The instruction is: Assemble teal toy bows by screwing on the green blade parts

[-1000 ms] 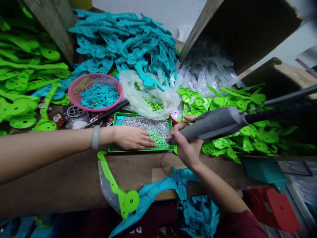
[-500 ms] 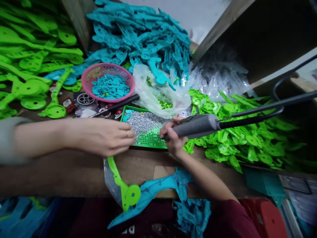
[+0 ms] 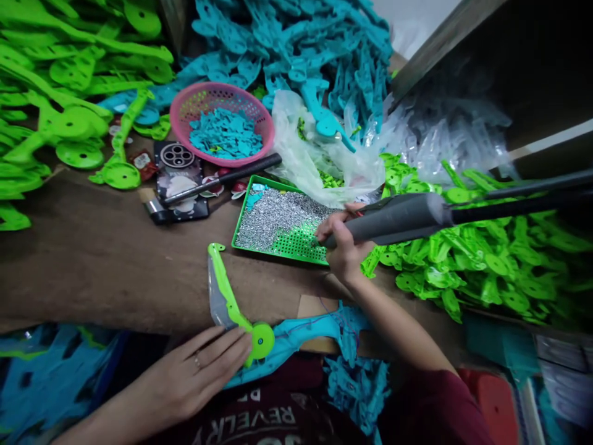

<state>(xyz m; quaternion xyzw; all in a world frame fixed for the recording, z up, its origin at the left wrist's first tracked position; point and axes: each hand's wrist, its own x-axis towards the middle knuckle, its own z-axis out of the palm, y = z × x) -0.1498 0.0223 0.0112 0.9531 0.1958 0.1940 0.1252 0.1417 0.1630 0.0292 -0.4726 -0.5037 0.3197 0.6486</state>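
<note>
My left hand (image 3: 208, 364), a ring on one finger, is closed over the lower end of a long plastic part at the table's front edge; its thumb is hidden. This part has a blue body (image 3: 290, 337) with a bright green arm and round disc (image 3: 262, 340) on it, and a clear strip (image 3: 219, 300) beside the green. My right hand (image 3: 345, 244) grips a grey electric screwdriver (image 3: 393, 219), held sideways above the tray's right end. Below it sits a green perforated tray (image 3: 301, 247) with many small silver screws (image 3: 269, 219) and some blue bits.
A pink basket (image 3: 178, 117) of small blue pieces stands behind the tray, beside a clear bag (image 3: 296, 142) of green bits. A brush (image 3: 157, 210) and a phone-like case (image 3: 192, 210) lie left. Blue parts (image 3: 296, 37) and green parts (image 3: 463, 253) are heaped around.
My left hand has moved from the screw tray down to the plastic part at the table's edge. My right hand still holds the screwdriver. The whole view has shifted slightly.
</note>
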